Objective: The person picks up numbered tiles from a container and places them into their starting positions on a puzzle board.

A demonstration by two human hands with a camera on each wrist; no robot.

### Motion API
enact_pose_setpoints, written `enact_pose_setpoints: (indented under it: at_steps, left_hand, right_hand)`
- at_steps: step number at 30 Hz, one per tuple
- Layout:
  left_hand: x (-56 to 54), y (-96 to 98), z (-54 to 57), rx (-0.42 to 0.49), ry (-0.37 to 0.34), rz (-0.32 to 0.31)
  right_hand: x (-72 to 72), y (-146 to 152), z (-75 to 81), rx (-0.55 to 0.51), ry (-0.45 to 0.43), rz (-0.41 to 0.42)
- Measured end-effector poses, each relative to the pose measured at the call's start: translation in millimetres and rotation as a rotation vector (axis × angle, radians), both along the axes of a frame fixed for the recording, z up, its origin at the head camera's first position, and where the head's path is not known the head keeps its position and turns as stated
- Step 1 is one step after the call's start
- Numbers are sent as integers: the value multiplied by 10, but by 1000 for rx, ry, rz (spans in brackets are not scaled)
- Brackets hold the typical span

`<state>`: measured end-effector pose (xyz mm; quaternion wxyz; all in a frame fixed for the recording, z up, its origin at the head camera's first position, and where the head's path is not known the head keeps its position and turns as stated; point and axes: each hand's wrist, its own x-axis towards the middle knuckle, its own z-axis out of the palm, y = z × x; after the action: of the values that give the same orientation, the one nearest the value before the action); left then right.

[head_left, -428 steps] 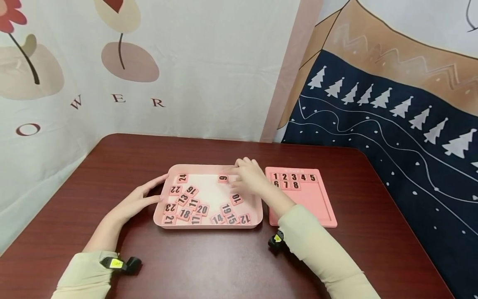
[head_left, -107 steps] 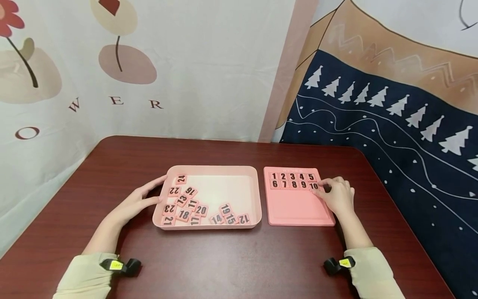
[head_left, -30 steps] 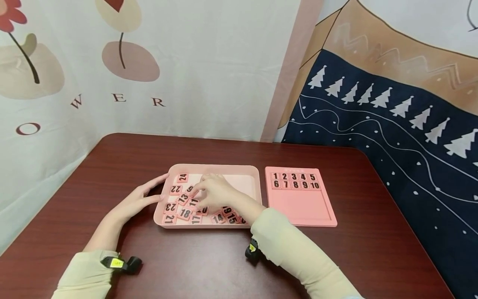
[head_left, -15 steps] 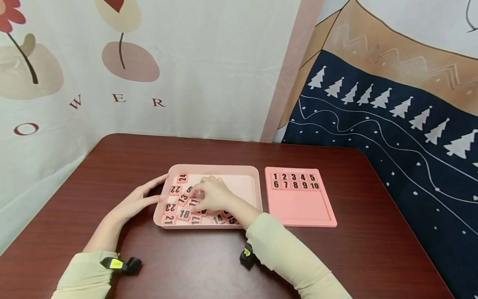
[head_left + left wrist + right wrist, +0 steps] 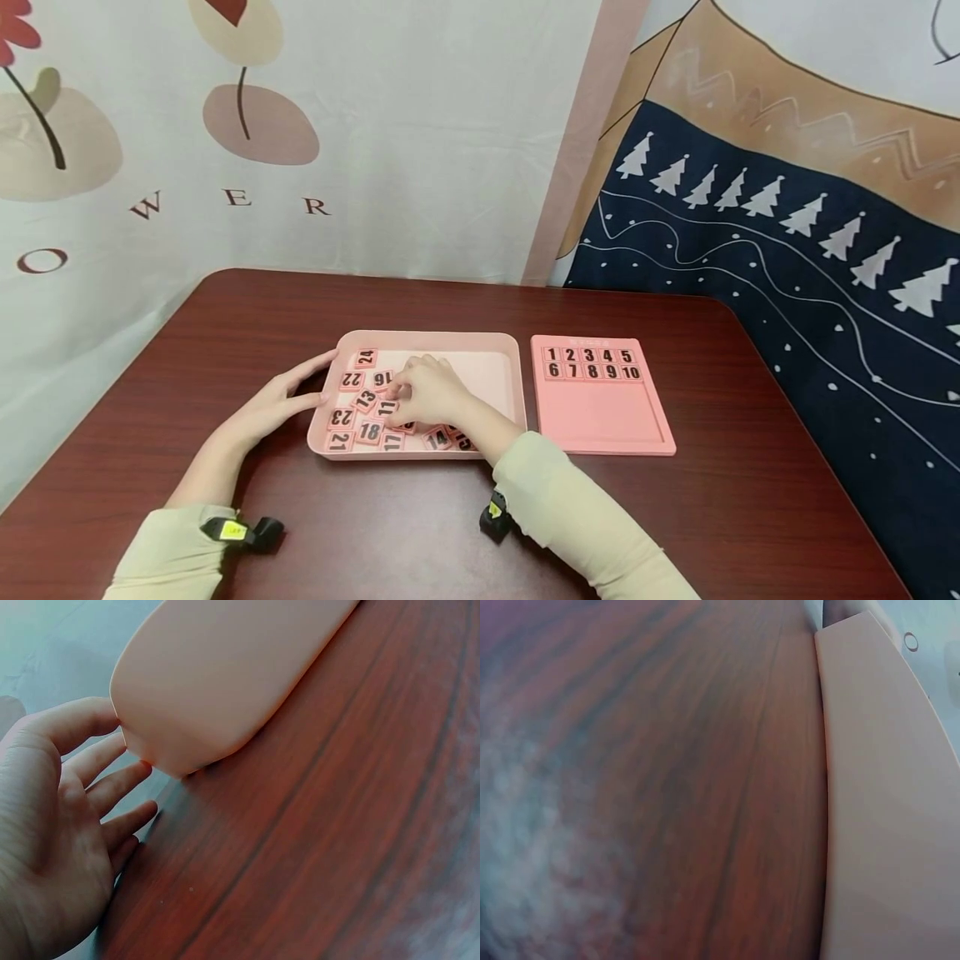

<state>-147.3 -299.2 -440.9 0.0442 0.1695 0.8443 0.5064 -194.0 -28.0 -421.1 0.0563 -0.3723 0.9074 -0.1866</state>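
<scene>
A pale pink tray (image 5: 480,367) lies on the table with several loose number tiles in it, among them tile 18 (image 5: 369,431), tile 13 (image 5: 365,400) and tile 24 (image 5: 365,357). My right hand (image 5: 431,392) reaches into the tray; its thumb and index finger pinch tile 11 (image 5: 386,409) at opposite edges. Some tiles are partly covered by that hand. In the right wrist view the hand itself is out of sight. My left hand (image 5: 281,402) touches the tray's left side with spread, fairly straight fingers (image 5: 124,784).
Right of the tray lies a pink board (image 5: 607,417) with tiles 1 to 10 in two rows at its top. Both stand on a dark red-brown wooden table (image 5: 405,517). Printed cloths (image 5: 450,167) hang behind and to the right.
Tiles 9 and 10 have gone from the tray to the board. My right hand has come from the board back into the tray, lately shifting only slightly around tile 11. The left hand stays put.
</scene>
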Motion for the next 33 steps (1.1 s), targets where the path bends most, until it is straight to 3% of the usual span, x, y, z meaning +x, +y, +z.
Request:
enact_pose_setpoints:
  at_steps: [6,15,27,33]
  left_hand:
    - [2,1,0,-5,9,-5]
    - [-3,8,24,1,-2,-3]
    - [-7,5,28,0,22,-11]
    - [-15,-5,20,-7,10,-4]
  right_hand:
    - [24,25,22,-13,49,-17]
    - [101,214,221,-160,101,-107]
    - [230,679,405,-333,147,-251]
    - [256,951,396,-396,193,-301]
